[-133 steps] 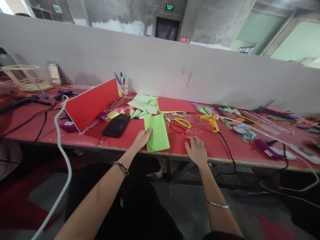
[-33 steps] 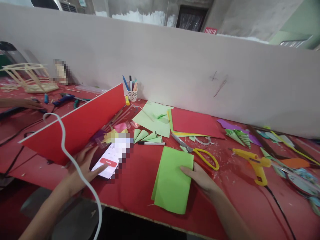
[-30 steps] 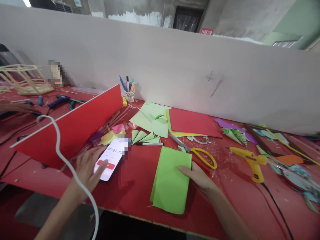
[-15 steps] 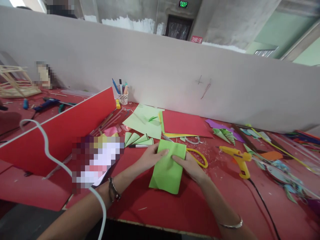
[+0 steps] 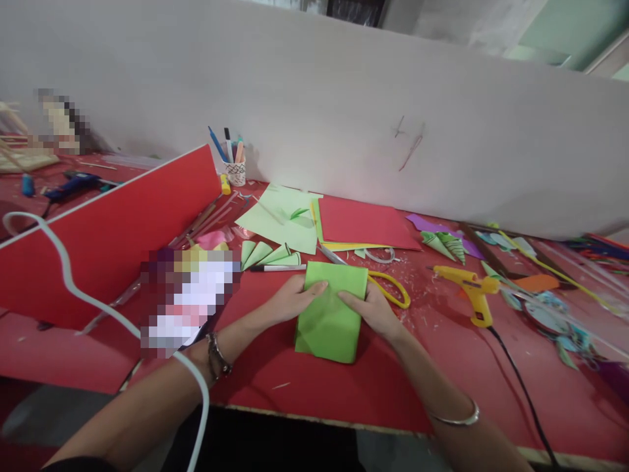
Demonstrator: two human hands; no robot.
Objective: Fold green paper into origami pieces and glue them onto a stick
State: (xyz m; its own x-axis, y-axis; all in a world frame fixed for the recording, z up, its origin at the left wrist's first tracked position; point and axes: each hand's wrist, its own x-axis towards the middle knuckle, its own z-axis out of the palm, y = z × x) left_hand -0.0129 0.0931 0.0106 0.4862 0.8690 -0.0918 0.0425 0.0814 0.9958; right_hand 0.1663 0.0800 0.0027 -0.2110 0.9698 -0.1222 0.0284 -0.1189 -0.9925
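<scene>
1. Green paper (image 5: 330, 331), a folded rectangle with a smooth matte face and slight creases, is clamped in both hands.
2. Left hand (image 5: 291, 299): closed on the paper's left edge near the top, thumb pressed flat on the face. The fingers are mostly behind the sheet (their exact spread cannot be told).
3. Right hand (image 5: 379, 311): closed on the right edge, thumb on the face pointing toward the other thumb; the two thumb tips are near each other, apart.
4. Paper position: between the hands, over the near part of the red table (image 5: 260, 380). Whether its lower edge touches the surface cannot be told.
5. Scissors (image 5: 403, 296), yellow-looped, lie partly hidden behind the paper and right hand.
6. Marker (image 5: 279, 267), slim and white with a black end, lies just beyond the left hand, near curled pale-green paper cones (image 5: 256, 253).
7. Glue gun (image 5: 474, 290), yellow plastic, lies to the right of the right hand, well apart.
8. Phone (image 5: 199, 305), screen lit but pixelated, lies left of the left hand.
</scene>
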